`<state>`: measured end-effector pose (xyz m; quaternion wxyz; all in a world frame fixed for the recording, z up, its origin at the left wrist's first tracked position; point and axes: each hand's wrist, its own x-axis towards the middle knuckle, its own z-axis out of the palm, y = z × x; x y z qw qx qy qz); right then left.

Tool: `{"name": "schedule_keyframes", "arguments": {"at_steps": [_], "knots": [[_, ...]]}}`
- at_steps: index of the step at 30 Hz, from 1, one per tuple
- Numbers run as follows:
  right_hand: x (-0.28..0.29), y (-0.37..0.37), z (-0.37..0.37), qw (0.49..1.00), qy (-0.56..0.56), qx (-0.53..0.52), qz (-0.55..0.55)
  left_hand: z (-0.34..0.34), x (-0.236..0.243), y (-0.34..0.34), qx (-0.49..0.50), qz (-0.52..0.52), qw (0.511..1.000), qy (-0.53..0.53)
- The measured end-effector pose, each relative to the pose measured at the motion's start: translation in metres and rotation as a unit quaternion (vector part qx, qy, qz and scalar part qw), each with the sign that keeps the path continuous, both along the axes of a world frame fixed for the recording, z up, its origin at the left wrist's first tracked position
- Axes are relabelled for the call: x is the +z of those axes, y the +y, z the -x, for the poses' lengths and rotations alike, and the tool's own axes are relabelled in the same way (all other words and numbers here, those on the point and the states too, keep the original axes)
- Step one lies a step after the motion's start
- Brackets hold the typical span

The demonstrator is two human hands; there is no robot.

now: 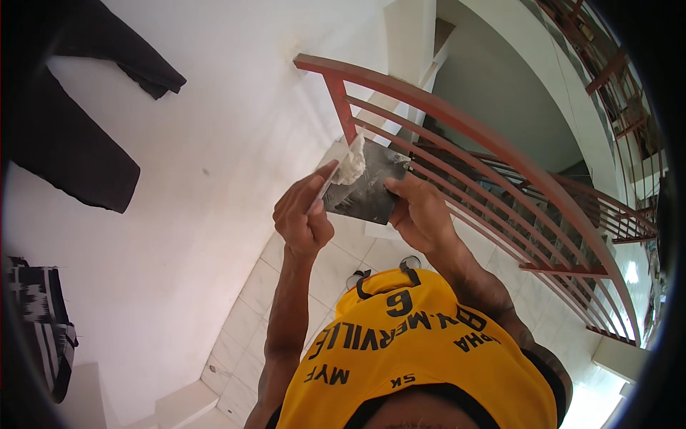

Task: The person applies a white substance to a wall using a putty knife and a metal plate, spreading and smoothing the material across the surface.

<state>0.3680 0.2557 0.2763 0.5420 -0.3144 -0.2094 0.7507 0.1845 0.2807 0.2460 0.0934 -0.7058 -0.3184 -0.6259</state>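
Dark plate [375, 187]: squarish, flat, held up in front of me above the tiled floor [246, 314], between my two hands, near the end post of the railing; its upper face is smeared with pale streaks; a lump of white paste [352, 166] sits along its left side. Thin flat blade [325, 189]: seen nearly edge-on, at the plate's left side, paste against it; whether its edge touches the plate, I cannot tell.

Right hand [423, 214]: clamped on the plate's right edge, thumb on the upper face, the other fingers partly hidden beneath; left hand [304, 214]: clamped on the blade, fingers bent round it; its handle, if any, is hidden by my grip.

Further out: reddish-brown railing [457, 123], curving from beyond the plate down to the right, steps partly visible behind its bars; white wall [214, 150] on the left, with dark trousers [93, 143] and, lower down, a black-and-white cloth [46, 314] against it; below my hands, my yellow shirt [429, 357], dark lettering on it; my footwear [410, 263] shows just past its hem.
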Motion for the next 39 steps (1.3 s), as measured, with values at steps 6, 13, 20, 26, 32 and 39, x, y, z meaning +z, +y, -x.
{"name": "schedule_keyframes", "arguments": {"at_steps": [6,13,20,26,32,39], "knots": [[0.001,0.005,-0.001,1.000,-0.008,0.009,0.005,0.008,-0.005,0.003,-0.101,-0.017,0.992,0.076],[-0.007,0.006,0.001,0.999,0.000,0.044,0.023,0.029,-0.026,-0.014,-0.087,0.068,0.991,0.078],[-0.017,0.010,0.004,0.996,-0.008,0.084,0.024,0.040,-0.030,-0.028,-0.066,0.131,0.982,0.123],[-0.023,0.011,0.006,0.995,0.002,0.104,0.008,0.049,-0.038,-0.025,-0.029,0.126,0.981,0.145],[-0.029,0.013,0.007,0.995,0.020,0.091,0.020,0.058,-0.051,-0.028,0.003,0.159,0.975,0.153],[-0.027,0.024,0.002,0.997,0.046,0.065,-0.008,0.070,-0.044,-0.029,0.080,0.197,0.951,0.223]]}}
